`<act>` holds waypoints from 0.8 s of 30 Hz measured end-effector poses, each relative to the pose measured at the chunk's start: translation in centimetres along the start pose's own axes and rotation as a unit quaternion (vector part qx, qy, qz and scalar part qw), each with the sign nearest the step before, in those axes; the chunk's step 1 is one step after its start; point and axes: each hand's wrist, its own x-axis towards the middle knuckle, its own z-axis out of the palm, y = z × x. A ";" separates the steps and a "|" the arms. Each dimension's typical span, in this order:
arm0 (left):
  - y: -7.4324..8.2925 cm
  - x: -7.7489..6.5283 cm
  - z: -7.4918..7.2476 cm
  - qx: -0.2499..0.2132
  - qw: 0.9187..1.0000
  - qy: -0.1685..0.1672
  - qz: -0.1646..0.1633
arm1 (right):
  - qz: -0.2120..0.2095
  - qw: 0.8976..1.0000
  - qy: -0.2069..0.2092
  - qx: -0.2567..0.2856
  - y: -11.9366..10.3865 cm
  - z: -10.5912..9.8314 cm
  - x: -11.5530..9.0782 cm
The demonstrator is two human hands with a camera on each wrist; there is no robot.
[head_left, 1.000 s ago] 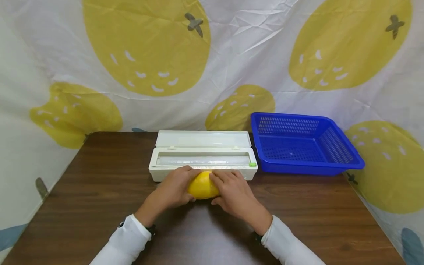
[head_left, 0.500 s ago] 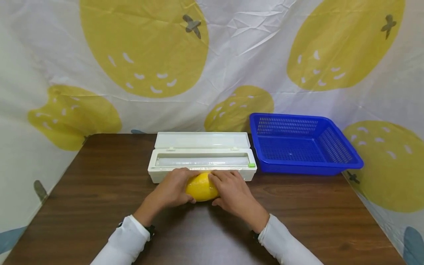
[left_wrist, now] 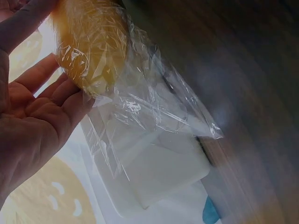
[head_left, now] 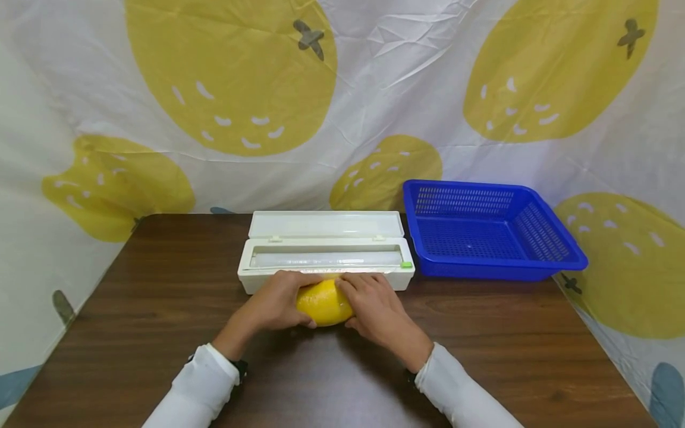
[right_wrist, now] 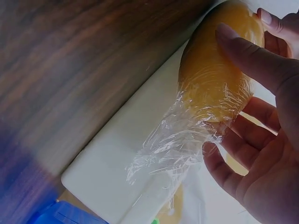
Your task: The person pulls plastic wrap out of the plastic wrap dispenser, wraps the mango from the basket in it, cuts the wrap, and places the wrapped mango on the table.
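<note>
Both hands hold a smooth yellow oval fruit (head_left: 324, 303) just in front of a white cling film dispenser (head_left: 247, 274). My left hand (head_left: 278, 300) grips its left end, thumb on the near side and fingers behind. At the other end, my right hand (head_left: 379, 312) grips it with the thumb on top and fingers beneath. Clear cling film (right_wrist: 212, 100) covers the fruit in the right wrist view, and a loose, crumpled tail hangs from that end. Another loose flap of film (left_wrist: 159, 107) spreads off the fruit in the left wrist view.
The dispenser's lid (head_left: 326, 224) stands open behind a film roll (head_left: 332, 259), with a green slider (head_left: 407, 265) at its right end. Right of it is a blue perforated basket (head_left: 497, 267). A fruit-print cloth (head_left: 396, 119) hangs behind the brown wooden table (head_left: 160, 315).
The fruit and both hands have shifted slightly left and toward me in the head view. Both hands keep their hold on it.
</note>
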 end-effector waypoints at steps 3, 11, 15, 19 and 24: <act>-0.1 -0.1 0.0 -0.004 1.000 -0.008 -0.003 | 0.000 1.000 -0.002 0.007 0.0 0.0 0.0; -0.1 -0.1 -0.3 -0.024 1.000 -0.017 -0.004 | 0.001 0.999 -0.028 0.032 0.3 -0.2 0.2; 0.8 -0.1 -0.5 -0.006 1.000 -0.029 0.001 | 0.001 0.998 -0.043 0.048 0.5 -0.4 0.1; 2.3 -0.2 -0.6 0.045 0.999 -0.024 0.004 | -0.002 0.997 -0.040 0.066 0.8 -0.6 0.1; 3.9 -0.6 -0.9 0.137 0.991 0.011 -0.002 | -0.018 0.996 -0.029 0.077 1.1 -0.7 0.3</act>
